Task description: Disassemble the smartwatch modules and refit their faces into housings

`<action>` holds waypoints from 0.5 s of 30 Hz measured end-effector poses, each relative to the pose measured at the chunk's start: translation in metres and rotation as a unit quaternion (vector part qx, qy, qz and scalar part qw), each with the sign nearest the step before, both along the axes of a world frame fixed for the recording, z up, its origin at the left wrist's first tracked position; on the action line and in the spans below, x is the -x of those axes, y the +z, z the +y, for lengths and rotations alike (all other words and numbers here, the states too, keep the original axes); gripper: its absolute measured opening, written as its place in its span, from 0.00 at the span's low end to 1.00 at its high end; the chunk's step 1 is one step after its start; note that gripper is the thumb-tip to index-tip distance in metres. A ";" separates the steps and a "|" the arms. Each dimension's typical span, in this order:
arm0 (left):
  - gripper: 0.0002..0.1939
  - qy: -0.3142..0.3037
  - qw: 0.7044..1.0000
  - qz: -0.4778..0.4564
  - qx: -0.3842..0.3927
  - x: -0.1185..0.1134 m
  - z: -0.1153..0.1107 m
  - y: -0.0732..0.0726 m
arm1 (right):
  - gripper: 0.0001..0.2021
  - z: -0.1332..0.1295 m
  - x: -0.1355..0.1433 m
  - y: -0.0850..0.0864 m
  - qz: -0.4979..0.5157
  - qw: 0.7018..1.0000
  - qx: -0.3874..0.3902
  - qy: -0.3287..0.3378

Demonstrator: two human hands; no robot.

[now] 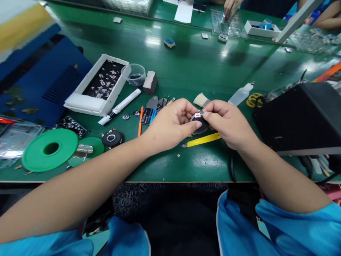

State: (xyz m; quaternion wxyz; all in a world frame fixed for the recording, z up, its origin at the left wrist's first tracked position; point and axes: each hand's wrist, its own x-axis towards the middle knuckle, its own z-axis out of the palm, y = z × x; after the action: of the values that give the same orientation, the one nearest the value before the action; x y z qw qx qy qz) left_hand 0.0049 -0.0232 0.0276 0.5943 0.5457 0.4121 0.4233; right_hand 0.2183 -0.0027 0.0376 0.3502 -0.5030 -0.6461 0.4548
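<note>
A round black part (201, 128) with a small white sticker (197, 115) bearing a red mark is held between my hands above the green bench. My left hand (174, 124) grips its left side, with the thumb across the top. At its upper right edge the thumb and fingers of my right hand (227, 122) are pinched, close to the sticker. Just below the part lies a yellow craft knife (203, 139), its blade end pointing left. Behind my hands there is a brush (201, 100) with pale bristles. An orange stick (140, 121) lies beside my left wrist.
To the left are a solder spool (50, 150), another round black part (112, 138), a marker (119, 106) and a white box (121, 83) of small pieces. A black case (298, 117) and a squeeze bottle (241, 94) stand right. Across the bench a co-worker's hand (231, 9) touches a clear tray.
</note>
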 end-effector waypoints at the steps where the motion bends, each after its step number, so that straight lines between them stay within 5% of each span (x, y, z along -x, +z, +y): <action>1: 0.15 0.000 1.000 0.003 -0.003 0.000 0.000 0.000 | 0.07 0.000 0.000 0.000 -0.003 1.000 0.001 0.000; 15: 0.12 -0.005 0.998 0.029 -0.049 -0.001 -0.002 -0.009 | 0.11 0.001 -0.003 0.001 -0.071 0.997 0.006 0.003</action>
State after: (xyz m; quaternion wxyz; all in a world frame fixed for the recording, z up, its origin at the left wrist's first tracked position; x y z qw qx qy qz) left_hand 0.0058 -0.0248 0.0189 0.5564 0.5887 0.4053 0.4239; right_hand 0.2210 -0.0016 0.0384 0.2992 -0.5340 -0.6682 0.4229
